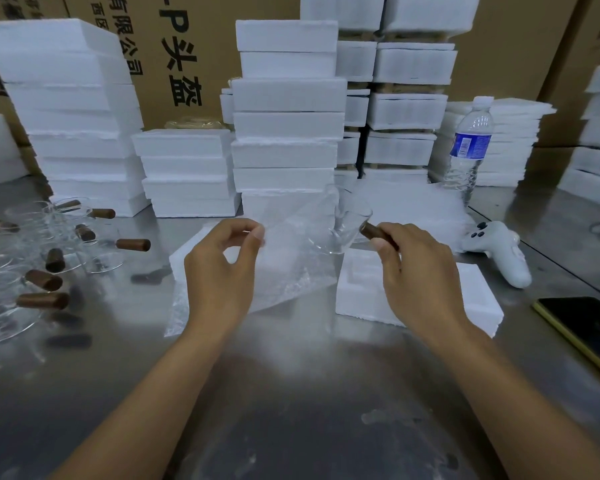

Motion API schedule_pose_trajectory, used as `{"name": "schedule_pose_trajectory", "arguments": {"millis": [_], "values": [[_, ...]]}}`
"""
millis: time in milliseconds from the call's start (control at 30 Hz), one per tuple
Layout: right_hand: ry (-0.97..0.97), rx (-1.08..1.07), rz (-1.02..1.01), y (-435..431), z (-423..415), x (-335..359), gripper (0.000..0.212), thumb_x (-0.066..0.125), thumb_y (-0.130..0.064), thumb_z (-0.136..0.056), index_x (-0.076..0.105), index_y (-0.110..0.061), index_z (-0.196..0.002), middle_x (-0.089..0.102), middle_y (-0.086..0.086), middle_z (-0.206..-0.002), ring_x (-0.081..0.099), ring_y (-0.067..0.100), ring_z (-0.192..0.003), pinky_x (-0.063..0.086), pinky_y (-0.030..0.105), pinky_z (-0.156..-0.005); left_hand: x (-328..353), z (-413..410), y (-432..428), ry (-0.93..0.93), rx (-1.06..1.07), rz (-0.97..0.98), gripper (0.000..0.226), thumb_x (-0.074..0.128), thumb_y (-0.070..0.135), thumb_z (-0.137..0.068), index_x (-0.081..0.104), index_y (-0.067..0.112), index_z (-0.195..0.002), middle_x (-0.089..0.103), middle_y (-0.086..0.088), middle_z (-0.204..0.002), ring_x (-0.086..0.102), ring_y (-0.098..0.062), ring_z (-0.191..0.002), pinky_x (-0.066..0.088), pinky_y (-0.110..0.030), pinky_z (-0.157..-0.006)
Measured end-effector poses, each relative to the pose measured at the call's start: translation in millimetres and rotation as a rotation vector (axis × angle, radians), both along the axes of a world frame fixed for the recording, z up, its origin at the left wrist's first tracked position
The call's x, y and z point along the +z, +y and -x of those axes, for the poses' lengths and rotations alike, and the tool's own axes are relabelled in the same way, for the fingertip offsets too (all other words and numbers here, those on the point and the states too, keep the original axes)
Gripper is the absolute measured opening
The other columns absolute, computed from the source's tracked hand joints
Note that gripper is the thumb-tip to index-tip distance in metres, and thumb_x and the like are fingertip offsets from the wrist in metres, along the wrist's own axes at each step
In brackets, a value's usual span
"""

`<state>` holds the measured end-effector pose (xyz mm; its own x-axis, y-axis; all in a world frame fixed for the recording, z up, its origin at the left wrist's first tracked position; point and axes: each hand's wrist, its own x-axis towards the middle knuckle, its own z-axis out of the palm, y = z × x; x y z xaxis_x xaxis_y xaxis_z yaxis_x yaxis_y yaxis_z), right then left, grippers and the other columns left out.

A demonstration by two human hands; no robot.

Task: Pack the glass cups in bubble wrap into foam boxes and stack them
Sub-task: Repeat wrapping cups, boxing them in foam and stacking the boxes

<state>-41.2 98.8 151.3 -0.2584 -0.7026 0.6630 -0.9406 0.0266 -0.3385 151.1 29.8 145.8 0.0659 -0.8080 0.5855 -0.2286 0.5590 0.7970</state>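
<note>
Brown cardboard cartons [201, 57] printed with black characters stand behind everything. In front of them a steel tabletop [291, 410] carries several stacks of closed white foam boxes [286, 126] along its far side. An open foam box [471, 303] lies near the right forearm, its moulded recess facing up. A sheet of bubble wrap [291, 271] hangs between the two hands, its lower edge reaching the tabletop. A cluster of glass cups [49, 244] with brown wooden handles sits at the left, unwrapped. A clear water bottle [470, 147] with a blue label stands upright at the right, with a white handheld controller [499, 251] lying near it and a dark phone [582, 327] at the tabletop's right edge. The left hand [222, 268] pinches the top edge of the bubble wrap between thumb and fingers. The right hand [420, 275] is closed on the wooden handle of one glass cup [347, 226], held tilted above the tabletop against the wrap's upper right corner.
</note>
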Motion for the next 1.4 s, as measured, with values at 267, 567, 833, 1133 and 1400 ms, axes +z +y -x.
{"name": "schedule_pose_trajectory", "arguments": {"millis": [267,567,833,1133,1400], "values": [[0.23,-0.034,-0.038,3,-3,2,0.018,0.051,-0.018,-0.095,0.066,-0.011,-0.101,0.061,0.005,-0.086,0.053,0.028,-0.077,0.027,0.032,-0.07,5,4,7,0.032,-0.037,0.099,0.017,0.063,0.02,-0.091,0.061,0.032,-0.079,0.065,0.022,-0.079,0.061,0.003,-0.083,0.04,-0.005,-0.081],[-0.097,0.141,-0.127,3,-17,-1,0.024,0.049,-0.031,-0.095,0.064,-0.021,-0.112,0.043,-0.005,-0.096,0.047,0.013,-0.085,0.046,0.033,-0.072,9,11,26,-0.074,-0.093,0.309,0.014,0.065,0.025,-0.088,0.059,0.038,-0.085,0.061,0.009,-0.088,0.055,0.003,-0.087,0.038,-0.01,-0.084],[-0.507,0.285,-0.181,2,-23,1,0.006,0.069,-0.023,-0.085,0.073,-0.026,-0.084,0.055,-0.006,-0.076,0.052,-0.003,-0.072,0.038,0.006,-0.066,2,14,30,-0.269,-0.043,0.6,0.015,0.061,0.024,-0.087,0.071,0.014,-0.082,0.068,0.004,-0.081,0.055,-0.01,-0.083,0.042,-0.035,-0.082],[-0.715,0.356,-0.208,8,-23,9,0.01,0.073,-0.019,-0.08,0.072,-0.022,-0.071,0.07,0.006,-0.078,0.064,0.019,-0.072,0.048,0.027,-0.065,-6,18,34,-0.269,-0.112,0.723,0.017,0.062,0.015,-0.087,0.07,0.002,-0.079,0.07,-0.003,-0.082,0.061,-0.015,-0.091,0.041,-0.027,-0.095],[-0.794,0.56,-0.207,12,-24,14,0.014,0.069,0.005,-0.079,0.068,-0.003,-0.09,0.07,0.011,-0.09,0.068,0.01,-0.087,0.056,0.028,-0.072,7,14,44,-0.03,-0.197,0.72,0.008,0.058,0.015,-0.091,0.058,0.01,-0.097,0.056,0.005,-0.096,0.056,-0.011,-0.092,0.045,-0.022,-0.085]]}}
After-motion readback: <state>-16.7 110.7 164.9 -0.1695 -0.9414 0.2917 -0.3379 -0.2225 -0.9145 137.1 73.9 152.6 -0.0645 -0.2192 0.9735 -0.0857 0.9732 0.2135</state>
